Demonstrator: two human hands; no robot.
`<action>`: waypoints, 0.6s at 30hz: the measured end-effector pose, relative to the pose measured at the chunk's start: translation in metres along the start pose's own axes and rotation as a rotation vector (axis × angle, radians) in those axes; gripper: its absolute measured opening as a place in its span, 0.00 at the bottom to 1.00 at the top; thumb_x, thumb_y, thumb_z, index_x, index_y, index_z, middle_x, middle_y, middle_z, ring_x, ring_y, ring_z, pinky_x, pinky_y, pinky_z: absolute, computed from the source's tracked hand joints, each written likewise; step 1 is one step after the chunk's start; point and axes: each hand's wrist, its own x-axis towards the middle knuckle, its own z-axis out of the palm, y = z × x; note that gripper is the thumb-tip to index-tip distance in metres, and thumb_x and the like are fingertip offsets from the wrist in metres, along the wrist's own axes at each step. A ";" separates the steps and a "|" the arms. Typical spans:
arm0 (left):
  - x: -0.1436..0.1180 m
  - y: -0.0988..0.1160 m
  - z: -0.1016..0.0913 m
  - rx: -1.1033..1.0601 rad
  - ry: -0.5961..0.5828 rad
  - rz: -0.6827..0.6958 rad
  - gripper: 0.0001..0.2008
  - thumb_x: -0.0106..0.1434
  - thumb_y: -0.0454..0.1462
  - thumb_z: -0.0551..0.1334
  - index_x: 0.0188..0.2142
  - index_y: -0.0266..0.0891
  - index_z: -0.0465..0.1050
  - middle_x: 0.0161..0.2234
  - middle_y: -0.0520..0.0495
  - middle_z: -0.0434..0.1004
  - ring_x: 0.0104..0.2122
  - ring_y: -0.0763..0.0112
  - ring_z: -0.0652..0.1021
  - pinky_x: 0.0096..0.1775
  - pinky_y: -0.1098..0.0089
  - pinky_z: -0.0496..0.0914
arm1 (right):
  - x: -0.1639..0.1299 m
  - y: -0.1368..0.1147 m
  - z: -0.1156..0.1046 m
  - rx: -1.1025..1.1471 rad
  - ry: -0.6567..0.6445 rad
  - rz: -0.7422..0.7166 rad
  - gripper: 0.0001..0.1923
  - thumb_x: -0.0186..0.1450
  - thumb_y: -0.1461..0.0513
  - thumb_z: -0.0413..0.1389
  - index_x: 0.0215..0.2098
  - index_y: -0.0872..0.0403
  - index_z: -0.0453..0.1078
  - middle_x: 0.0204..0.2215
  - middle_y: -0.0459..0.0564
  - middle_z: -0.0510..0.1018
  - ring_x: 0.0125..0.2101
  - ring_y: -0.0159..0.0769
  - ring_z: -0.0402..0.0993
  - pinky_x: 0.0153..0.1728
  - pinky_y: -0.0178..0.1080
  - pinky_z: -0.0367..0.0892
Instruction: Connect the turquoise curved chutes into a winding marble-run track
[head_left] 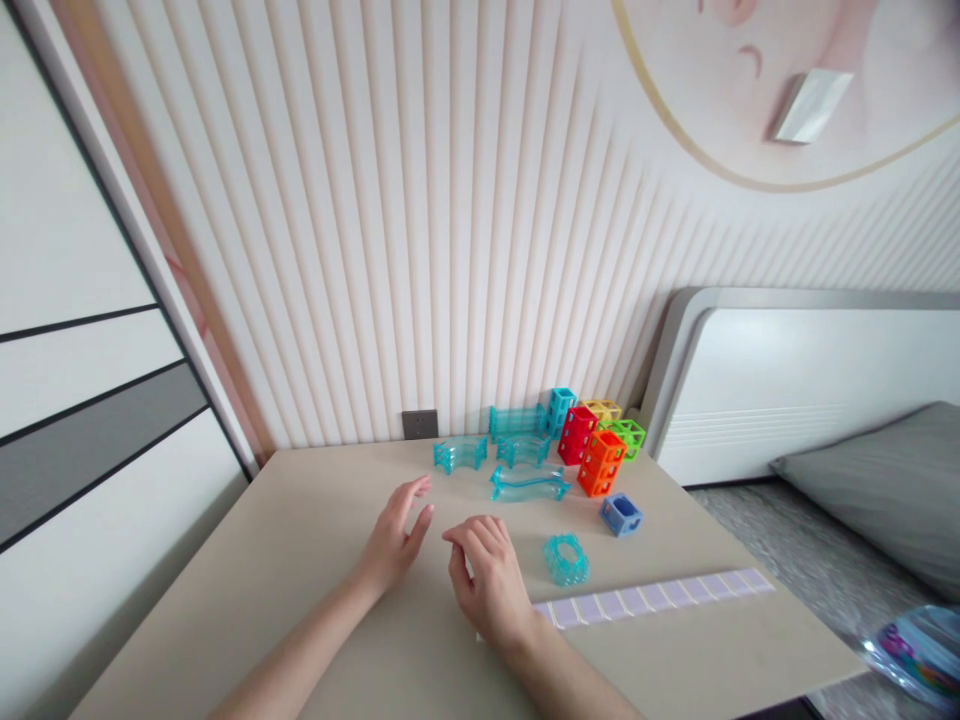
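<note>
My left hand [394, 538] hovers over the left-middle of the table, its thumb apart from its fingers and nothing in it. Beside it, my right hand [489, 580] is loosely curled, with a gap between thumb and forefinger and no object visible there. It covers the left end of a lilac strip [634, 601] marked in squares. Right of this hand lies a clear teal ring-shaped piece [566, 560]. Beyond the hands are clear teal track pieces: one curved [460, 455], another curved [523, 451], a long sloping one [529, 486] and a straight one [517, 421].
Block frames stand at the table's back right: orange [601, 463], red [577, 435], teal [560, 412], green [628, 436], yellow [602, 410] and blue [621, 515]. A ribbed wall with a dark socket [420, 425] bounds the table [300, 540]; a bed with a grey pillow [885, 490] is right.
</note>
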 end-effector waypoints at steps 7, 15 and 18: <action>-0.043 0.054 -0.005 0.002 -0.298 0.166 0.17 0.68 0.38 0.61 0.56 0.51 0.70 0.54 0.44 0.74 0.56 0.58 0.74 0.59 0.55 0.71 | -0.014 -0.007 -0.038 -0.150 -0.023 0.022 0.14 0.68 0.70 0.51 0.47 0.49 0.71 0.41 0.51 0.79 0.44 0.41 0.75 0.47 0.45 0.68; -0.060 0.091 0.013 0.133 -0.614 0.215 0.23 0.65 0.38 0.66 0.59 0.46 0.70 0.55 0.45 0.75 0.55 0.56 0.74 0.59 0.52 0.70 | -0.105 0.052 -0.118 -0.569 -0.050 0.330 0.17 0.71 0.55 0.53 0.57 0.46 0.69 0.53 0.55 0.77 0.52 0.48 0.75 0.50 0.49 0.70; -0.063 0.096 0.022 0.163 -0.614 0.211 0.24 0.63 0.35 0.68 0.58 0.44 0.70 0.54 0.46 0.75 0.54 0.56 0.74 0.58 0.53 0.70 | -0.096 0.054 -0.119 -0.593 -0.175 0.479 0.25 0.69 0.52 0.55 0.63 0.47 0.66 0.59 0.56 0.73 0.57 0.50 0.72 0.54 0.50 0.68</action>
